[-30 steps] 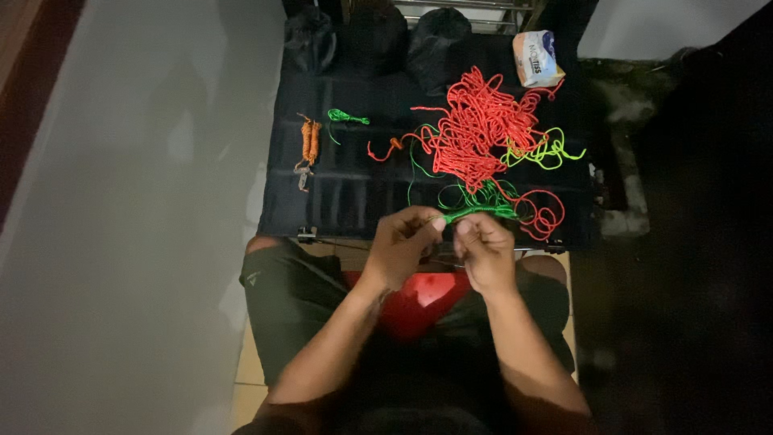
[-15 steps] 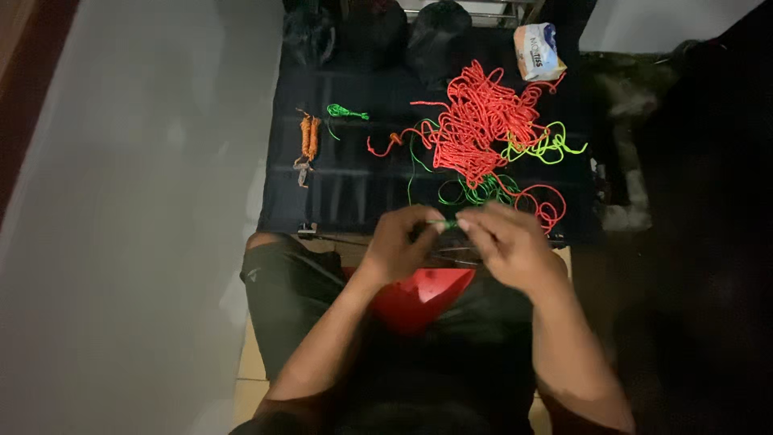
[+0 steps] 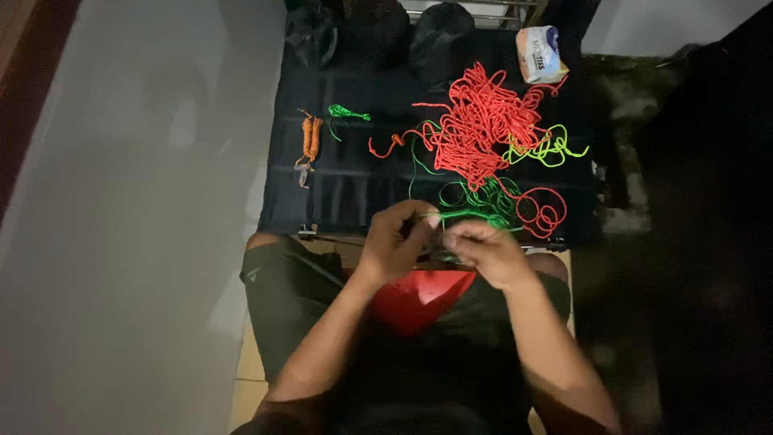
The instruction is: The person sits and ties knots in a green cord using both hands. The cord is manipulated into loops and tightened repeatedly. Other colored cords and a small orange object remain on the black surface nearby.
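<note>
Your left hand (image 3: 396, 240) sits at the near edge of the dark worktop (image 3: 354, 185), fingers curled inward and thumb pressed toward the fingertips, pinching a strand of green cord (image 3: 471, 211). Your right hand (image 3: 481, 251) is just beside it, almost touching, knuckles up and fingers closed narrowly on the same cord, which runs between the two hands and on into a loose heap of green loops just beyond your right knuckles. Both forearms angle in from your body and meet over your lap, above a red patch on your shirt (image 3: 419, 296). Further back on the worktop lies a large tangle of red cord (image 3: 483, 125), with one red strand trailing left and a coil of red loops (image 3: 541, 211) at the right, near the green heap. A few yellow-green cord loops (image 3: 547, 149) lie against the right side of the red tangle. To the left, well apart from your hands, lie an orange braided piece (image 3: 309, 141) and a small green knotted bundle (image 3: 346, 113). At the far right corner rests a soft white packet (image 3: 539, 53). Dark bags (image 3: 439, 32) sit at the far edge. Nothing lies between your hands and the cord heap.
</note>
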